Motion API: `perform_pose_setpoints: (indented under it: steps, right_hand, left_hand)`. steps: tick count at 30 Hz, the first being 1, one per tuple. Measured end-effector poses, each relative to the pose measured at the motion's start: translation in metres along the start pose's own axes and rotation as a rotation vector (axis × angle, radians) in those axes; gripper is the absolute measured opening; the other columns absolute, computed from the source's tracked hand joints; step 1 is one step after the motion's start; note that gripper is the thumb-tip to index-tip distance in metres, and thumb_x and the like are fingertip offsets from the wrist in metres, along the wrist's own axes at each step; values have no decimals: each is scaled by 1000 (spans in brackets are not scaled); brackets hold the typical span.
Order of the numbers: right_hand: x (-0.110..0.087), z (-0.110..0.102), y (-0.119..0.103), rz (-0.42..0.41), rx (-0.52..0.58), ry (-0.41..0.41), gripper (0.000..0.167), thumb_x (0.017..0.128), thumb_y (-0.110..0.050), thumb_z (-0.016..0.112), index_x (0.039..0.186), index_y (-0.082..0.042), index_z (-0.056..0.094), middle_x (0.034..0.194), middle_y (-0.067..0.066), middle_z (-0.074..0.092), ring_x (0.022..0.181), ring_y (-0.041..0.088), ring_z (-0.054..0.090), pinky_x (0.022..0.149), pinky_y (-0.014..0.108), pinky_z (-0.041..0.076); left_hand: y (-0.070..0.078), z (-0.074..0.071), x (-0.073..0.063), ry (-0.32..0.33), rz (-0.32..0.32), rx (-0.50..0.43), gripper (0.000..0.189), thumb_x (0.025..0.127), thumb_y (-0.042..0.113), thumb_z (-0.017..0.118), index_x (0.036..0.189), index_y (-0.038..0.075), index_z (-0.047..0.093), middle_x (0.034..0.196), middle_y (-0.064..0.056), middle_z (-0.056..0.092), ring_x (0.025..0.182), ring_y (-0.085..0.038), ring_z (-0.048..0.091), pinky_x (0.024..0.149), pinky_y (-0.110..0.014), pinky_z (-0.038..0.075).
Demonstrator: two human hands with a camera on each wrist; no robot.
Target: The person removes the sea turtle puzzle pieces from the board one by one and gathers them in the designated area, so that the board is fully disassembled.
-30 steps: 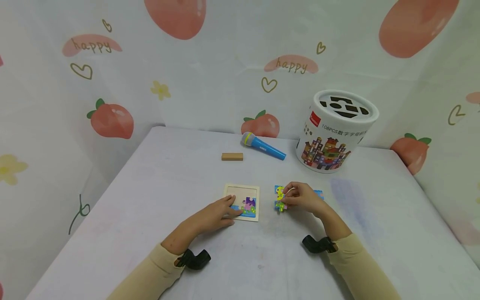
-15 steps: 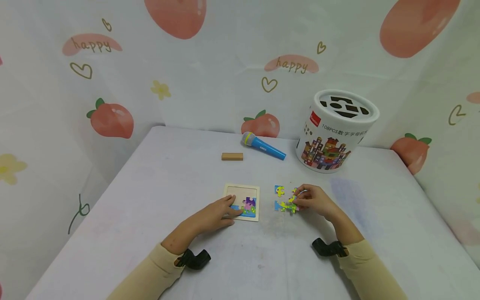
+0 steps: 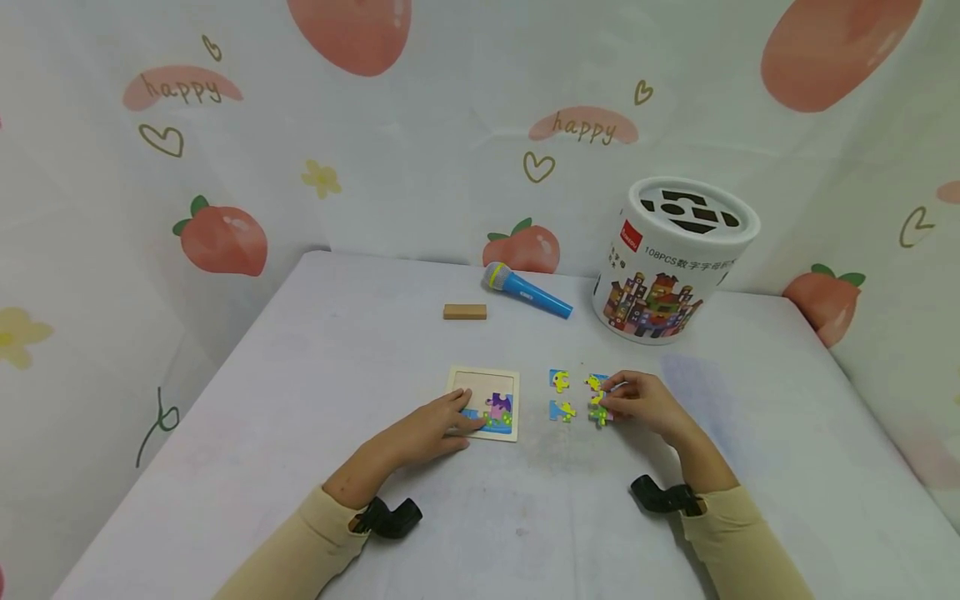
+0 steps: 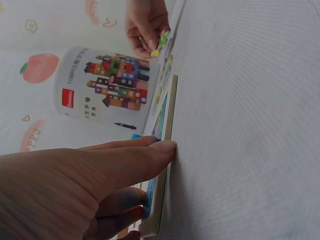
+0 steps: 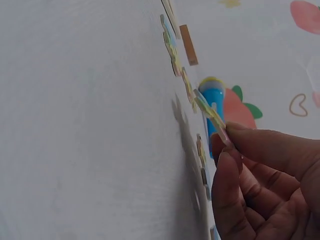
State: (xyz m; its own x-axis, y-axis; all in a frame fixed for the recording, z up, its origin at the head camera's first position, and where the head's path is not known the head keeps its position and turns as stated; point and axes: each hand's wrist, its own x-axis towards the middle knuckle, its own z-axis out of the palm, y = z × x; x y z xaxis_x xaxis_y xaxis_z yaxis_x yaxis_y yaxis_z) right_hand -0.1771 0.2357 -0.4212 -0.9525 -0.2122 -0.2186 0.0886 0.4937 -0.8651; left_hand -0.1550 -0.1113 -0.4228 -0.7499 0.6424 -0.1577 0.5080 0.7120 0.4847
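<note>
My left hand [image 3: 431,429] rests on the left side of a square wooden puzzle tray [image 3: 487,370], fingers extended across its lower part. Puzzle pieces with blue, green, pink and purple print fill the tray's bottom and part of its right side; bare wood shows above. To the right of the tray, my right hand [image 3: 648,408] pinches a green and yellow puzzle piece [image 5: 212,116] between thumb and fingers, raised over the table and tilted. Loose pieces lie near it: a yellow and blue one [image 3: 558,381], another below [image 3: 559,412], and one beside my fingertips [image 3: 595,382].
Behind the tray lie a small brown wooden block [image 3: 465,312] and a blue toy microphone [image 3: 529,292]. A large white tub [image 3: 660,275] with printed buildings stands at the back right. A curtain with peach print [image 3: 420,167] hangs behind the white table.
My right hand has moved right with the puzzle piece, uncovering loose pieces on the table. The left hand stays on the tray.
</note>
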Motion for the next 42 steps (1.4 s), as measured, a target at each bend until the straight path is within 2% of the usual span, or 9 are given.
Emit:
perform_pose_setpoints:
  steps: [15, 24, 31, 38, 42]
  right_hand:
    - [-3, 3, 5, 16, 2, -30, 29, 87, -8, 63, 107, 12, 56, 76, 0, 63, 64, 7, 60, 60, 24, 54]
    - [-1, 4, 6, 2, -76, 34, 23, 85, -7, 66, 98, 10, 59, 74, 3, 60, 63, 7, 58, 58, 22, 53]
    - [0, 4, 7, -20, -200, 109, 20, 82, -11, 71, 91, 5, 63, 75, 3, 59, 65, 9, 51, 57, 21, 44]
    - [-10, 0, 6, -68, -310, 39, 35, 72, -18, 80, 94, 3, 63, 83, 7, 60, 72, 12, 53, 60, 22, 46]
    - [-14, -2, 4, -92, -320, -10, 39, 71, -17, 81, 97, 4, 62, 88, 10, 60, 77, 15, 56, 65, 23, 50]
  left_hand:
    - [0, 0, -1, -13, -4, 2, 37, 89, 18, 62, 126, 12, 60, 148, -22, 31, 141, -35, 22, 110, -49, 30]
    - [-3, 1, -2, -2, 15, 5, 37, 90, 18, 61, 126, 12, 59, 149, -22, 30, 141, -35, 22, 110, -49, 30]
    - [-4, 0, -3, -2, 15, -15, 37, 91, 18, 61, 127, 12, 59, 149, -22, 29, 142, -35, 21, 110, -50, 30]
    - [-2, 0, -2, -7, 10, -23, 37, 90, 18, 61, 127, 12, 59, 149, -22, 29, 142, -35, 21, 110, -50, 29]
    - [-2, 0, -1, -2, 5, -12, 37, 90, 18, 61, 126, 13, 59, 149, -21, 30, 142, -35, 22, 110, -50, 30]
